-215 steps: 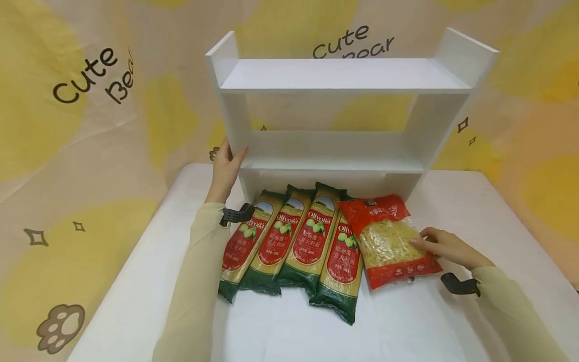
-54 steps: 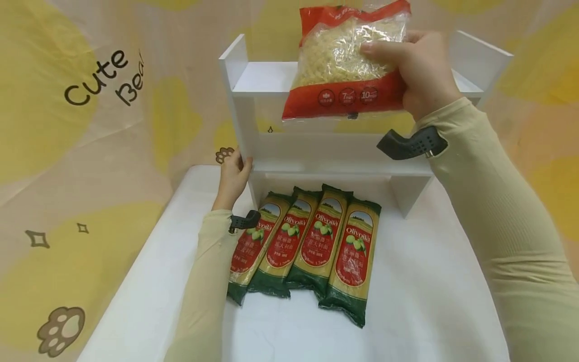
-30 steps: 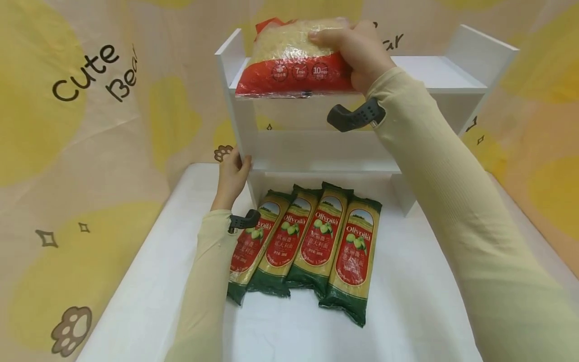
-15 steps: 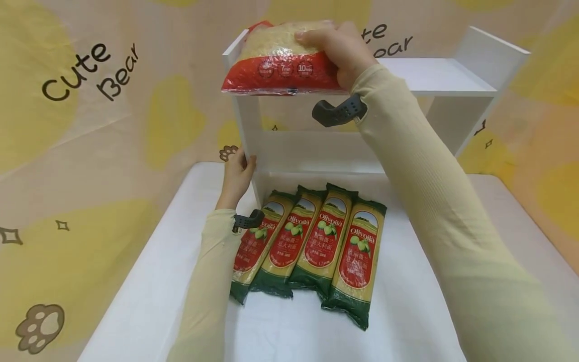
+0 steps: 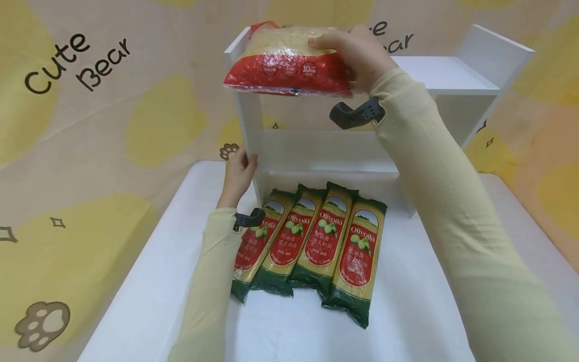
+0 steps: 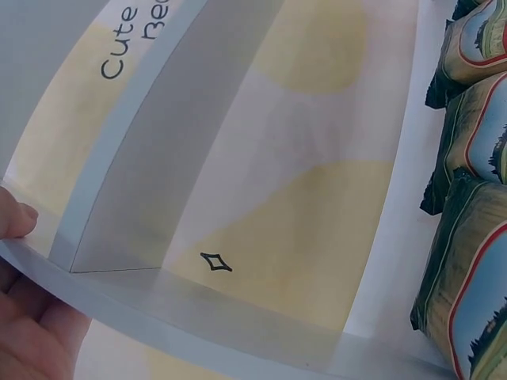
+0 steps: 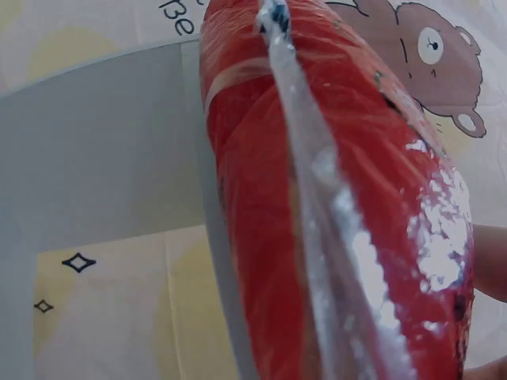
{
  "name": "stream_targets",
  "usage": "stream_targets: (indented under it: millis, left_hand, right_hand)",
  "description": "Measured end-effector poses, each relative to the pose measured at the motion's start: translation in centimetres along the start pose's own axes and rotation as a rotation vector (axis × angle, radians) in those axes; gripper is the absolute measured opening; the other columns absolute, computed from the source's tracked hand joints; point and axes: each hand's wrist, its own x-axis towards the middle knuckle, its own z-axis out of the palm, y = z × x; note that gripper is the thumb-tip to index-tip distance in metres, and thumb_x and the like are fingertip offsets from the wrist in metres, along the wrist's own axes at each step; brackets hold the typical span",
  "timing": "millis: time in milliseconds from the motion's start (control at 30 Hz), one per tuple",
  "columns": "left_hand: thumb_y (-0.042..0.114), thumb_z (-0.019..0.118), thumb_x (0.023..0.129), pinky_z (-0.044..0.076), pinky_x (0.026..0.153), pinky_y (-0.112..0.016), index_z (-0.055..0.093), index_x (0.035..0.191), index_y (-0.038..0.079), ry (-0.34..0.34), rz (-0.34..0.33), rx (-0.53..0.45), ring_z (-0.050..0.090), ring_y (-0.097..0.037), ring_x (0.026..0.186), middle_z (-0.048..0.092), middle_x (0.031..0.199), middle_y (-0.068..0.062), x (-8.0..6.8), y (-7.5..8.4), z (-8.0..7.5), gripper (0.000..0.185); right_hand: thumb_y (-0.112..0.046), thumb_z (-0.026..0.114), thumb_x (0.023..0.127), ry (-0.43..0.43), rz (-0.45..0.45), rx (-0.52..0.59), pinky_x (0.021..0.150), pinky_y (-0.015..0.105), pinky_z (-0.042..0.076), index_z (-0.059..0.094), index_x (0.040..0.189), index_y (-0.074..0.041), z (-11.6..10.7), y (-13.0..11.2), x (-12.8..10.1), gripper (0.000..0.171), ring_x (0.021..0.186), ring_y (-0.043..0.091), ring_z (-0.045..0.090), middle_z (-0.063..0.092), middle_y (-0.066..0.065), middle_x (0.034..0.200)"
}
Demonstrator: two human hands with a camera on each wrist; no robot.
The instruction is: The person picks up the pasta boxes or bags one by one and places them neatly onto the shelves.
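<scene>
My left hand (image 5: 237, 176) grips the left side panel of the white shelf unit (image 5: 443, 73), its thumb on the front edge and its fingers behind. In the left wrist view, the thumb (image 6: 14, 218) lies on one side of the panel. A red and clear bag of short pasta (image 5: 289, 48) lies at the left end of the top shelf, its front seam overhanging the edge. My right hand (image 5: 368, 58) is at the bag's right end, thumb over the top and the other fingers mostly hidden. The bag (image 7: 269, 198) fills the middle of the right wrist view.
Several green and gold spaghetti packs (image 5: 357, 251) lie fanned on the white table (image 5: 420, 311), their far ends under the lowest shelf board. The shelf's right side panel (image 5: 497, 58) rises at the right. A patterned yellow cloth (image 5: 104, 151) hangs behind.
My right hand has lifted the pasta bag from the table's right side and brought it left onto the top shelf. It has just slid slightly right along the bag. My left hand stays on the panel.
</scene>
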Motion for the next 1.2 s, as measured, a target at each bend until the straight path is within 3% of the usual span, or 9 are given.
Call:
stream_targets:
  millis: [133,333,633,767,933,1200]
  left_hand:
    - [0.004,0.050,0.096,0.051,0.082,-0.047,0.053,0.125,-0.002,-0.005,0.000,-0.003,0.060,-0.037,0.106,0.059,0.120,-0.025,0.1,0.1,0.1,0.030]
    - [0.004,0.050,0.096,0.051,0.081,-0.048,0.054,0.125,-0.003,-0.011,-0.002,0.011,0.061,-0.037,0.104,0.060,0.118,-0.026,0.2,0.1,0.0,0.031]
    - [0.005,0.051,0.096,0.051,0.080,-0.049,0.055,0.121,-0.005,0.002,0.006,0.029,0.062,-0.037,0.099,0.061,0.112,-0.027,0.3,0.1,-0.6,0.028]
    - [0.005,0.050,0.096,0.050,0.083,-0.048,0.054,0.125,-0.003,0.007,-0.003,0.026,0.060,-0.037,0.105,0.059,0.117,-0.026,0.2,-0.2,-0.9,0.030]
    - [0.006,0.049,0.097,0.049,0.087,-0.048,0.053,0.129,0.000,0.008,-0.025,0.024,0.058,-0.036,0.109,0.057,0.122,-0.024,0.3,-0.3,-1.2,0.033]
    - [0.006,0.049,0.097,0.049,0.086,-0.048,0.053,0.128,-0.002,0.032,-0.014,0.038,0.059,-0.037,0.108,0.058,0.120,-0.026,0.5,-0.6,-1.2,0.032]
  right_hand:
    - [-0.038,0.071,0.082,0.013,-0.024,-0.022,0.086,0.030,0.050,0.044,0.121,-0.019,-0.2,0.3,-0.4,0.051,0.103,0.018,0.057,0.054,0.001,0.119]
    - [-0.033,0.071,0.084,0.003,-0.061,0.074,0.085,0.028,0.050,0.047,0.120,-0.015,-0.1,0.7,-1.0,0.047,0.103,0.018,0.057,0.055,0.002,0.120]
    - [-0.022,0.068,0.087,-0.008,-0.207,0.133,0.088,0.023,0.048,0.054,0.127,-0.004,-0.8,1.8,-2.4,0.046,0.107,0.021,0.055,0.053,0.007,0.121]
    - [-0.018,0.068,0.087,-0.020,-0.264,0.187,0.088,0.023,0.048,0.056,0.124,-0.002,-1.6,2.6,-3.5,0.042,0.104,0.022,0.054,0.053,0.010,0.119]
    - [-0.012,0.068,0.087,-0.036,-0.273,0.302,0.086,0.022,0.048,0.056,0.122,0.002,-2.8,3.5,-4.7,0.040,0.100,0.024,0.055,0.054,0.012,0.114]
    - [-0.011,0.069,0.086,-0.121,-0.334,0.346,0.081,0.023,0.051,0.060,0.112,0.003,-4.3,6.3,-6.2,0.030,0.095,0.025,0.061,0.062,0.015,0.105]
